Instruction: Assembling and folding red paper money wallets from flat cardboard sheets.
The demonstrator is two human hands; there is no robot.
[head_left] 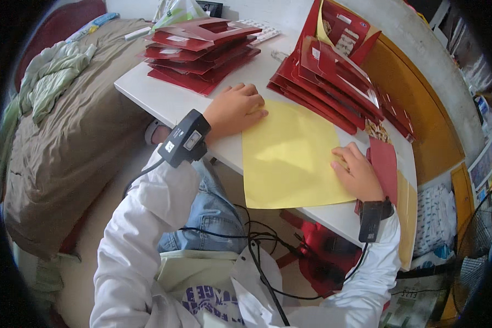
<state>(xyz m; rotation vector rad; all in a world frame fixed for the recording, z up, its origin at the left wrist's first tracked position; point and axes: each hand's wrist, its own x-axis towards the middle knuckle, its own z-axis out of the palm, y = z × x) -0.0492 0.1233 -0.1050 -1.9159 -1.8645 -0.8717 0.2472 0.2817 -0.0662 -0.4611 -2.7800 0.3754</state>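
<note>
A plain yellow sheet [290, 158] lies at the table's front, its near edge overhanging. My left hand [236, 109] is closed at the sheet's far left corner, thumb over the paper and fingers curled. At the right edge rests my right hand [359, 174], its thumb and loosely bent fingers slightly apart on top of the paper. Just beyond my left hand stands a pile of dark red folders [202, 52]. Another stack of red folders [322, 82], with clear windows, leans beyond the sheet to the right. Beside my right wrist is a flat red piece [384, 169].
The white table [139, 85] borders a bed [82, 136] on the left. A wooden panel [421, 104] runs along the right side. A plastic bag [180, 13] sits behind the left pile. Black cables [262, 236] hang below the table; a fan [481, 246] stands at far right.
</note>
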